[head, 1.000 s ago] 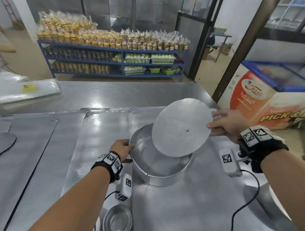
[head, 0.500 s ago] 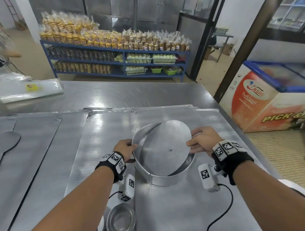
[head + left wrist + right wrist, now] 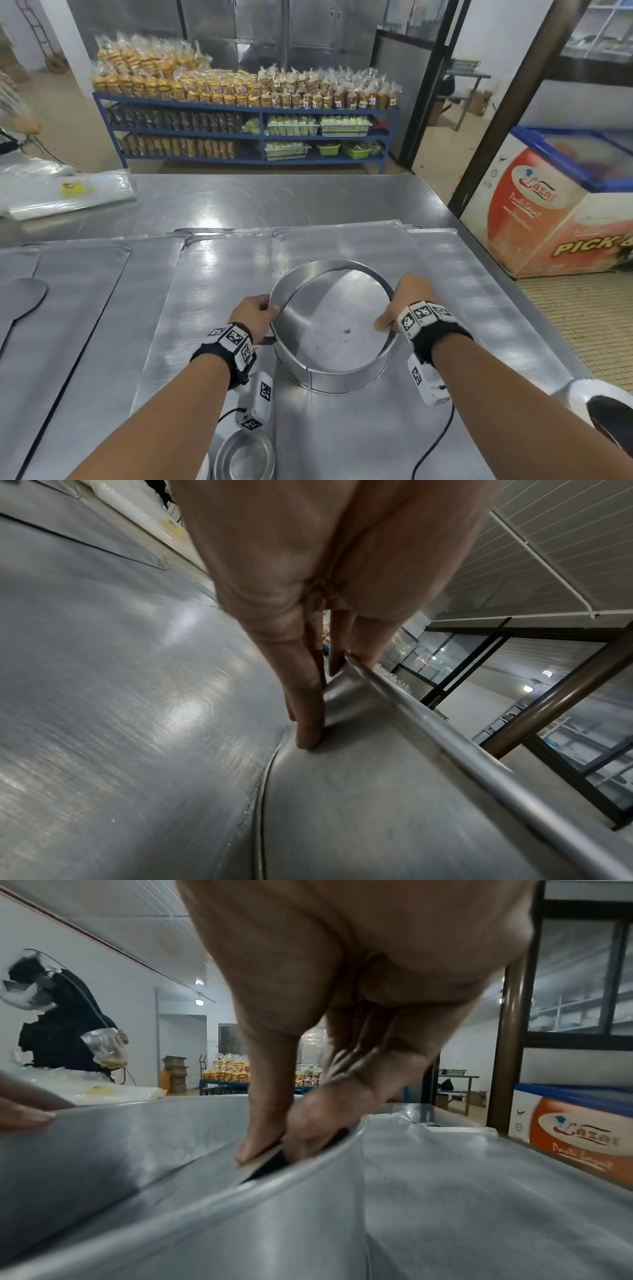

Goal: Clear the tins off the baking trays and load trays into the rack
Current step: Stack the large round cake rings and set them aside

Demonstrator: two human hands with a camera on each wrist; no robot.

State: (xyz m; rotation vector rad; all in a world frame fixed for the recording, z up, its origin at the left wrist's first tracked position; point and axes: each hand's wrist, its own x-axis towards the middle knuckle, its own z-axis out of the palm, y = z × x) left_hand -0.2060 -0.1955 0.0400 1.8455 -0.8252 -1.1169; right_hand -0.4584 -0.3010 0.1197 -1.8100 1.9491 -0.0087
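A round metal cake tin (image 3: 342, 378) stands on a flat baking tray (image 3: 342, 246) on the steel table. Inside it a round metal disc (image 3: 335, 322) lies tilted, its right side higher. My left hand (image 3: 255, 317) grips the tin's left rim; in the left wrist view the fingers (image 3: 308, 696) lie down the outer wall of the tin (image 3: 377, 791). My right hand (image 3: 400, 308) pinches the disc's right edge just inside the rim. In the right wrist view, thumb and forefinger of that hand (image 3: 270, 1150) pinch the disc (image 3: 120, 1150) above the tin's rim (image 3: 205, 1199).
A small tin (image 3: 245, 457) sits near the front edge. More flat trays (image 3: 68, 291) lie to the left, and a stack of plastic bags (image 3: 65, 195) at far left. A freezer (image 3: 565, 205) stands past the table's right edge. Another person (image 3: 65, 1031) stands beyond the table.
My right hand has brought the disc down from above the tin's far right side into the tin. My left hand has stayed on the left rim.
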